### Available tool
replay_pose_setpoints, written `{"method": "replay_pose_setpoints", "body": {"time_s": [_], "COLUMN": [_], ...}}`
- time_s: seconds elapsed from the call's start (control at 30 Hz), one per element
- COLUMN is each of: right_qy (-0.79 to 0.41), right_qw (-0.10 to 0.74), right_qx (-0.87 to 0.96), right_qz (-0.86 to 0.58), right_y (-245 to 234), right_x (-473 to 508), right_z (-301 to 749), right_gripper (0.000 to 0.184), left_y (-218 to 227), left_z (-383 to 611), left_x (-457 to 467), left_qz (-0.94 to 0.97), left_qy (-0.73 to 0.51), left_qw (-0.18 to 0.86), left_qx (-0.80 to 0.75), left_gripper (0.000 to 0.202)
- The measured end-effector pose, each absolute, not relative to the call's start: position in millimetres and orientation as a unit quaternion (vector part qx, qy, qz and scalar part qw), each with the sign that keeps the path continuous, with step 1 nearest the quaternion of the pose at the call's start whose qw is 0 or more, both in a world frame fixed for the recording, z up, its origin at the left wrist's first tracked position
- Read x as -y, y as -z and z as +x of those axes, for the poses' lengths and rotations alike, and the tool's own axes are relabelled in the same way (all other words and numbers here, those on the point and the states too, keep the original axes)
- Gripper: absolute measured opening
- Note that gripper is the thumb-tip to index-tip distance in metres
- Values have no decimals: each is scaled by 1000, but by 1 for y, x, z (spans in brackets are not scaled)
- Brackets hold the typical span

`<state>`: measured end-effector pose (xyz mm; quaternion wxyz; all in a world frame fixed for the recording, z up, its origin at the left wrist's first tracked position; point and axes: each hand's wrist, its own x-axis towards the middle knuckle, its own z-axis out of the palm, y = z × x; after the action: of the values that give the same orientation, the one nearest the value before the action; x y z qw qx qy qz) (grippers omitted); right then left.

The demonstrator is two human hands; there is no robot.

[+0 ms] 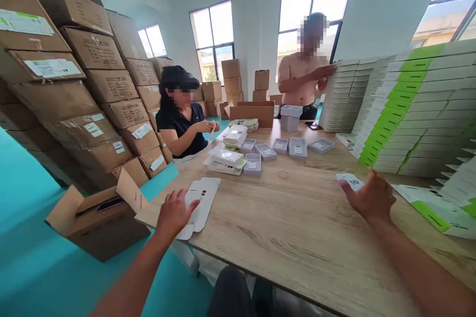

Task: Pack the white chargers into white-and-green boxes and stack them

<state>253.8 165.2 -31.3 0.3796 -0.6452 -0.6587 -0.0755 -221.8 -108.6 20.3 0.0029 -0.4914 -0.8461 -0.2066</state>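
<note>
My left hand (174,213) rests flat with fingers spread on a stack of flat white unfolded cartons (203,198) at the left edge of the wooden table (297,228). My right hand (370,197) is curled around the edge of a small white card or carton (349,180) on the table's right side. Just beyond that hand lie flat white-and-green cartons (431,210).
Several grey trays (293,147) and white boxes (226,158) sit mid-table. Tall leaning stacks of white-green cartons (416,109) fill the right. A seated person (182,119) and a standing person (307,74) work at the far end. Brown shipping boxes (92,89) line the left; an open box (100,215) stands on the floor.
</note>
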Motion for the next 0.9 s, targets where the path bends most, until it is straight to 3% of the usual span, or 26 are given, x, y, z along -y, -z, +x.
{"method": "replay_pose_setpoints", "body": {"time_s": [0.13, 0.33, 0.57, 0.67, 0.73, 0.8, 0.9], "right_qy": [-8, -241, -734, -768, -776, -782, -759], "right_qw": [442, 343, 292, 341, 399, 402, 315], "right_qx": [766, 844, 555, 474, 417, 405, 486], "right_qz": [-467, -335, -261, -265, -254, -250, -298], "right_y": [32, 23, -18, -20, -18, -11, 14], "right_x": [-126, -47, 1, 20, 36, 53, 65], "right_z": [212, 141, 96, 90, 92, 102, 134], "right_gripper": [76, 48, 53, 56, 53, 52, 51], "left_y": [-15, -30, -53, -50, -45, -41, -44], "left_z": [-283, -274, -184, -150, -133, -117, -98], "left_x": [114, 114, 114, 113, 117, 124, 135], "left_qz": [-416, -435, -633, -697, -750, -787, -823], "left_qy": [168, 221, 312, 301, 254, 205, 149], "left_qw": [-45, -54, -217, -129, -56, -9, 71], "left_qx": [893, 871, 675, 638, 609, 581, 543], "left_gripper": [52, 46, 49, 60, 96, 127, 124]}}
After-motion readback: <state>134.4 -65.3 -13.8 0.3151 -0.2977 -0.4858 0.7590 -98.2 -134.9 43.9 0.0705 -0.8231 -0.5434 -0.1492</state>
